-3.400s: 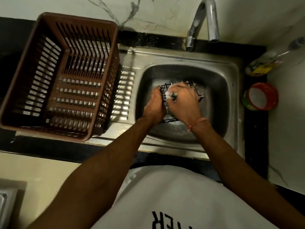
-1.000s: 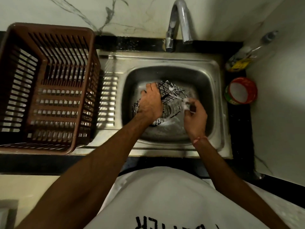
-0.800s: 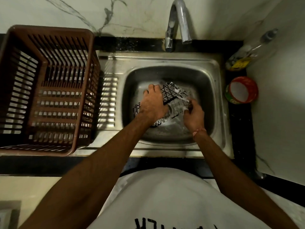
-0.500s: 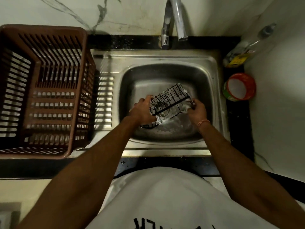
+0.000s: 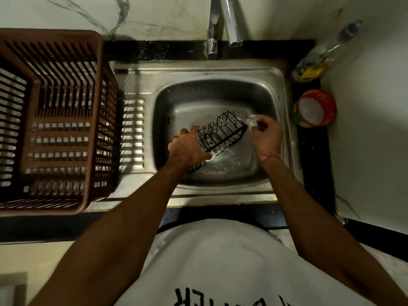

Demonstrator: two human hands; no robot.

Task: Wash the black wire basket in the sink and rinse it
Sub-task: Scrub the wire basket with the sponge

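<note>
The black wire basket (image 5: 221, 131), flecked with white foam, is tilted on its side inside the steel sink (image 5: 217, 87). My left hand (image 5: 187, 146) grips its near left end and holds it off the sink floor. My right hand (image 5: 266, 133) is just to the right of the basket, pinching a small foamy scrubber (image 5: 251, 121) close to the basket's far right corner. Suds lie on the sink bottom. The tap (image 5: 223, 25) above the bowl shows no running water.
A large brown slatted plastic crate (image 5: 53, 120) stands on the drainboard at the left. On the black counter to the right sit a round red-rimmed tub (image 5: 314, 109) with white contents and a clear bottle (image 5: 320, 60) lying in the corner.
My left hand has turned the basket so its open side shows. My right hand with the scrubber has come off the basket's right end and lifted slightly up and right.
</note>
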